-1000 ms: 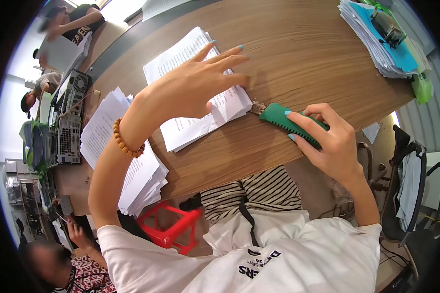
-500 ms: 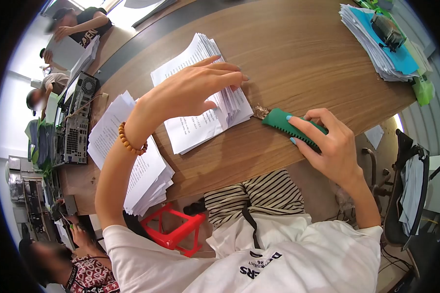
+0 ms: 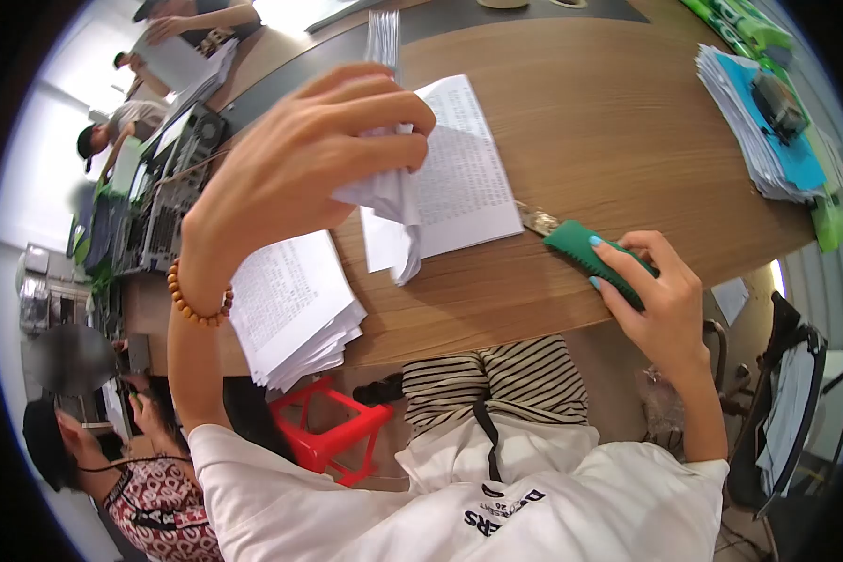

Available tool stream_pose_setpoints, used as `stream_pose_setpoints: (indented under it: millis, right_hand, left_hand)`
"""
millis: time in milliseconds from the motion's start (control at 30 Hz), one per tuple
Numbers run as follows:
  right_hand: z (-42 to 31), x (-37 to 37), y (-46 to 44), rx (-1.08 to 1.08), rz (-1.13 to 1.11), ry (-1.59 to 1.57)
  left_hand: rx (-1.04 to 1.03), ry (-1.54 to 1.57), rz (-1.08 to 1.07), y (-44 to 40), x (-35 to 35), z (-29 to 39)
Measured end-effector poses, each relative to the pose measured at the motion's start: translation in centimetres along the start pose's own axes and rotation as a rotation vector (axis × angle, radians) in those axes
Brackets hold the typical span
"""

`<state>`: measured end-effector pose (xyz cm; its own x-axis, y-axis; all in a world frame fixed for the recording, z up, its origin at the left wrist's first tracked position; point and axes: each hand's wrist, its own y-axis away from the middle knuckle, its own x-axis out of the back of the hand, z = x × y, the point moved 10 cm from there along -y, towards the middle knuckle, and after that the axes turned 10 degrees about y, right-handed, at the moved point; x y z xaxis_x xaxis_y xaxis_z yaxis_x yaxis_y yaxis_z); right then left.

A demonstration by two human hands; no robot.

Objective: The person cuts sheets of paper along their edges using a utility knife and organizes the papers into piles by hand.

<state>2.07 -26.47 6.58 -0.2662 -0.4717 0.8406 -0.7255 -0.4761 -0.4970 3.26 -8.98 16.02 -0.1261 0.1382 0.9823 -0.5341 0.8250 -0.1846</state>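
My left hand (image 3: 337, 140) is closed round a bunch of printed sheets (image 3: 393, 201), lifted and bent above the desk. Under and beside them lies another printed sheet (image 3: 464, 178), flat on the wood. My right hand (image 3: 651, 290) grips the green handle of a tool (image 3: 595, 258); the tool's worn metal blade (image 3: 538, 219) points left and its tip is close to the flat sheet's right edge. A second stack of printed paper (image 3: 295, 300) lies on the desk below my left wrist, which wears a beaded bracelet.
The wooden desk (image 3: 609, 122) bears a paper pile with a blue sheet (image 3: 785, 140) at the right and a computer case (image 3: 173, 178) at the left. A red stool (image 3: 332, 431) stands below the front edge. Other people (image 3: 150, 478) sit at the left.
My left hand has closed on the sheets and pulled them up and left off the stack, uncovering a flat printed sheet. My right hand still holds the green tool. The view has shifted slightly.
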Motion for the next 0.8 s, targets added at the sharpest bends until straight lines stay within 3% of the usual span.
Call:
stream_pose_setpoints:
  millis: [167,367,433,500,633,700,800]
  right_hand:
    - [-0.3,0.0,-0.1,0.012,0.012,-0.014]
    - [-0.1,-0.5,0.0,-0.026,-0.016,-0.029]
    - [0.0,-0.4,0.0,-0.027,-0.008,-0.010]
    - [0.0,-0.4,0.0,-0.018,-0.004,-0.008]
    - [-0.3,-0.3,-0.1,-0.011,0.002,-0.002]
    - [-0.4,-0.2,-0.1,0.001,0.008,-0.002]
    - [-0.5,-0.1,-0.1,-0.003,0.007,0.007]
  left_hand:
    - [-0.017,-0.158,0.162,4.5,8.4,2.1]
    - [-0.022,-0.510,0.009,7.9,12.3,5.7]
    - [0.205,-0.621,-0.121,7.5,11.4,4.3]
    - [0.223,-0.676,-0.110,8.6,11.3,3.7]
    - [0.169,-0.512,0.039,10.5,13.8,2.0]
    - [0.126,-0.335,0.349,12.6,15.9,0.8]
    - [0.119,-0.345,0.617,13.8,14.8,-0.1]
